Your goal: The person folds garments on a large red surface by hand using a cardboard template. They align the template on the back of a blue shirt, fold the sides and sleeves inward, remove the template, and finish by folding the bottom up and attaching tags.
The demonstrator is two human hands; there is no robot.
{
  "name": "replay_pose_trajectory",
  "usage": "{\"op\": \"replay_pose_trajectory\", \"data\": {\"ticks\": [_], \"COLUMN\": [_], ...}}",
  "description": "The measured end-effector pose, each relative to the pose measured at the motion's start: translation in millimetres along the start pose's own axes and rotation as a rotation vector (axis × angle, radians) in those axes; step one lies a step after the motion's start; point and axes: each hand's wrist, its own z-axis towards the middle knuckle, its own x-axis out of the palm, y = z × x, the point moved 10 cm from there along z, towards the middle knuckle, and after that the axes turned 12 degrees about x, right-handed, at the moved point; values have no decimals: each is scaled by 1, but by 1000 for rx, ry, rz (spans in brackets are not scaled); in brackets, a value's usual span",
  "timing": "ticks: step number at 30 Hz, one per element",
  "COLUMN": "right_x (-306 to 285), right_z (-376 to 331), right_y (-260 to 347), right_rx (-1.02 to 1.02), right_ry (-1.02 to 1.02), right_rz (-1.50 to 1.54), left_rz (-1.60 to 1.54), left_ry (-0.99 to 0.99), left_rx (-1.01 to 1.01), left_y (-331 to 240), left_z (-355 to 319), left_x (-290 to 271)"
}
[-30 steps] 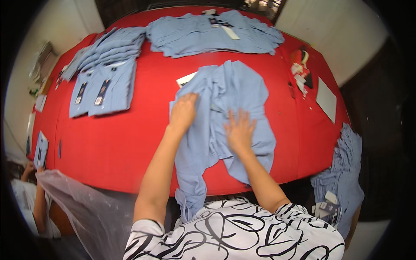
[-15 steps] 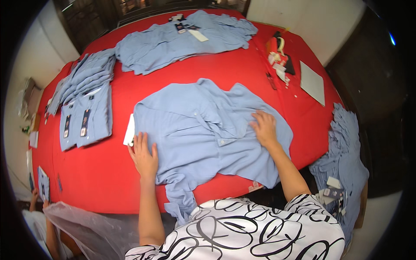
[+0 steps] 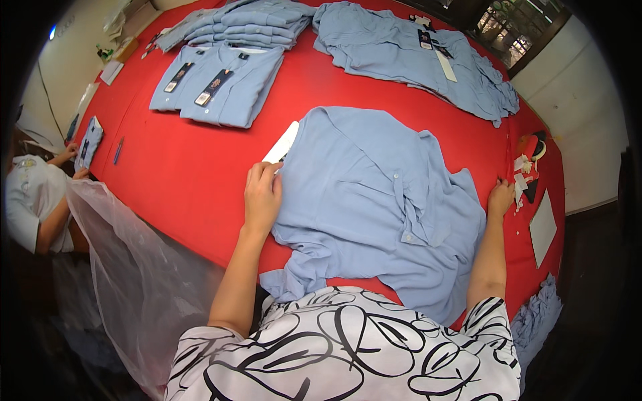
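Filling six o'clock is a white top (image 3: 334, 361), printed with bold black lines that loop into rounded, overlapping, leaf-like outlines, their strokes swelling from thin to thick. The left sleeve (image 3: 200, 351) at seven o'clock and right sleeve (image 3: 489, 329) at five are short, in the same print. Left grip (image 3: 263, 198) and right grip (image 3: 501, 198) are bare.

Right hand (image 3: 500, 197) too small to read

Whether its fingertips hold anything cannot be told. The near end of a white card (image 3: 283, 142) disappears behind the left hand (image 3: 263, 197), its right side under the blue shirt (image 3: 374, 174). The shirt's nearest parts are hidden by the patterned top (image 3: 348, 347). The far-left folded stack (image 3: 247, 30) is cut off above; print on the hang tags (image 3: 212, 87) is illegible. The dark rim crops a co-worker (image 3: 41, 194) at left.
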Motion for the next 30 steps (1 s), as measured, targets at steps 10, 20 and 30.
{"op": "replay_pose_trajectory", "data": {"ticks": [10, 20, 30], "right_x": [-87, -181, -210], "right_z": [-75, -296, -305], "right_y": [166, 421, 419], "right_rx": [191, -606, -792], "right_ry": [841, 1022, 796], "right_rz": [1335, 1397, 1128], "left_rz": [10, -64, -183], "left_ry": [-12, -86, -124], "left_rx": [-57, -124, -248], "left_y": [20, 34, 57], "left_z": [15, 22, 12], "left_x": [36, 31, 30]}}
